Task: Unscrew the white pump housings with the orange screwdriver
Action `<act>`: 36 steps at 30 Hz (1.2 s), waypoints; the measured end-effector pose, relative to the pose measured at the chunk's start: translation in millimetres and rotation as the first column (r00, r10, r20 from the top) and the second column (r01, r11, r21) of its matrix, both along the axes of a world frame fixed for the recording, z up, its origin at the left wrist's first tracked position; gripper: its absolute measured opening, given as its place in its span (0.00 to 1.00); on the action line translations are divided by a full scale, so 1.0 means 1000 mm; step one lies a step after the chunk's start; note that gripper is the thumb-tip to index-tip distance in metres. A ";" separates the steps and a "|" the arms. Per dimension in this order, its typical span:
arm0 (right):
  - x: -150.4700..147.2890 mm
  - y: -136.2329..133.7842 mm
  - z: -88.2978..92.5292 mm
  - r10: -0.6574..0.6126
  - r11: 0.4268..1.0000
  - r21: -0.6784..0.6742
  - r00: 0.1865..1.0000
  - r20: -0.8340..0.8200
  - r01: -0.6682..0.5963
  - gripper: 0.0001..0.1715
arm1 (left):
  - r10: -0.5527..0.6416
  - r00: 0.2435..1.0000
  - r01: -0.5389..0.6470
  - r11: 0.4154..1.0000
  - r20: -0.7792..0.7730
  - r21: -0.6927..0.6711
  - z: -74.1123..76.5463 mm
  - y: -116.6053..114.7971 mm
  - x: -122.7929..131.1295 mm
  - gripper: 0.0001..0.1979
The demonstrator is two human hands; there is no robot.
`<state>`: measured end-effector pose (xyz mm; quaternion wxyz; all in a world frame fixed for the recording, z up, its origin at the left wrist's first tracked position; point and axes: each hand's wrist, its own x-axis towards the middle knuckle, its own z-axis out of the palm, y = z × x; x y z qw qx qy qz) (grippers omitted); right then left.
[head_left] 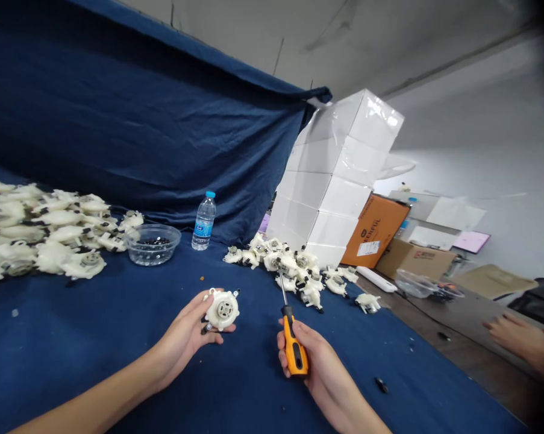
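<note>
My left hand (191, 328) holds a cream plastic motor housing (223, 310) between thumb and fingers, its round metal motor face turned toward me. Dark bits sit at two of the housing's lugs. My right hand (310, 355) is wrapped round the handle of an orange and black screwdriver (295, 346). The screwdriver's shaft points up and away, toward a pile of similar housings (294, 265), and it is apart from the housing in my left hand. Whether its tip touches the pile I cannot tell.
A larger heap of housings (50, 229) lies at left, beside a clear bowl (154, 256) of small black parts and a water bottle (204, 223). White boxes (330, 181) stand stacked behind. Another person's hand (520, 340) shows at far right. A small black piece (381, 384) lies on the blue cloth.
</note>
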<state>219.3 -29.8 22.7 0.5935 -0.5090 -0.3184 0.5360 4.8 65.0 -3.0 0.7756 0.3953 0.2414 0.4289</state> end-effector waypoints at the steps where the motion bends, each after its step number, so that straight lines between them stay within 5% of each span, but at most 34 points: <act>1: -0.001 -0.001 0.001 -0.004 1.000 -0.001 1.000 0.007 0.004 0.13 | 0.007 1.000 -0.007 1.000 -0.002 -0.001 0.000 0.000 0.000 0.21; 11: -0.003 -0.001 0.001 -0.003 1.000 -0.009 0.999 0.042 0.003 0.13 | 0.034 0.998 -0.028 0.995 -0.060 0.095 -0.005 0.001 0.001 0.22; 36: -0.008 -0.001 0.001 0.070 0.997 -0.021 0.981 0.180 -0.068 0.14 | 0.035 0.995 -0.027 0.996 -0.091 0.089 0.000 0.003 0.003 0.24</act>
